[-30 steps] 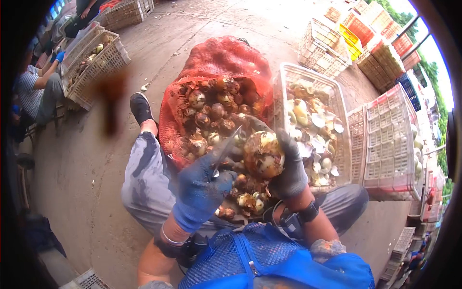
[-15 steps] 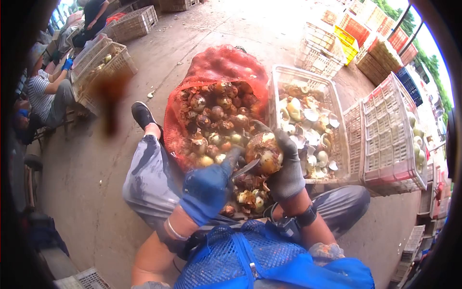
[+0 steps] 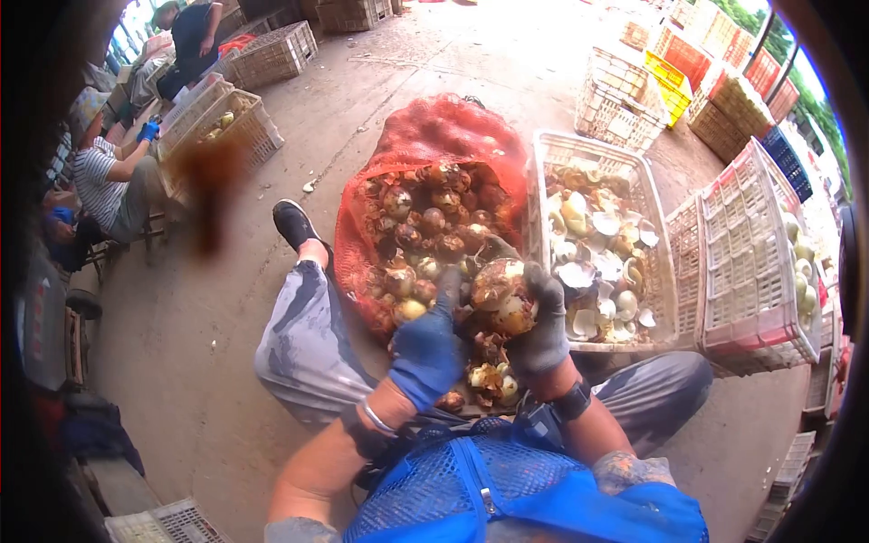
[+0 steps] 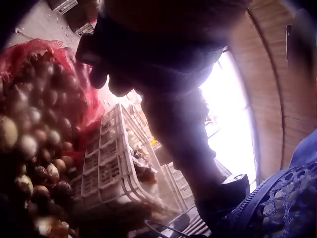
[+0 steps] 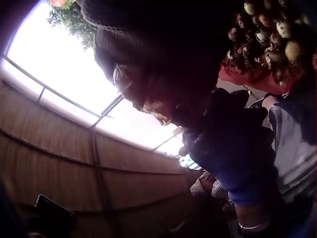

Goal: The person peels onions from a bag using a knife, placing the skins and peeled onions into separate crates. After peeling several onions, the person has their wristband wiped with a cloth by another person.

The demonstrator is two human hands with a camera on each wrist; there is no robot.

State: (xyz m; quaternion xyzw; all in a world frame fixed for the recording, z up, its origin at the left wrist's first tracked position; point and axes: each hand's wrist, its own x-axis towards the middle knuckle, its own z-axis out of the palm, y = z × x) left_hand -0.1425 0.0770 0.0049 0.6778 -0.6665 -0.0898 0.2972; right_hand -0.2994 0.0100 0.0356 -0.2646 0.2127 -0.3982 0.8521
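Note:
My right hand (image 3: 541, 330), in a grey glove, grips a large onion (image 3: 500, 294) with brown skin and pale bared patches. Close to its left side is my left hand (image 3: 427, 357) in a blue glove, thumb pointing up and fingers curled. The knife in the left hand is hidden now behind that hand. Both hands are above the open mouth of a red mesh bag (image 3: 434, 127), full of brown-skinned onions (image 3: 434, 220). In the right wrist view the blue-gloved left hand (image 5: 233, 158) shows as a dark shape beside the onion.
A pale plastic crate (image 3: 667, 262) of onion skins and peeled pieces stands right of the bag. Beyond it are stacked crates (image 3: 747, 281) and a yellow crate (image 3: 670, 86). At the left, a person in a striped shirt (image 3: 100, 176) sits by another crate (image 3: 258, 127).
The knife blade first pointed up, clear of the onion, then lay against its lower left side, and is now out of sight. The onion stays in the right hand; the head view has shifted.

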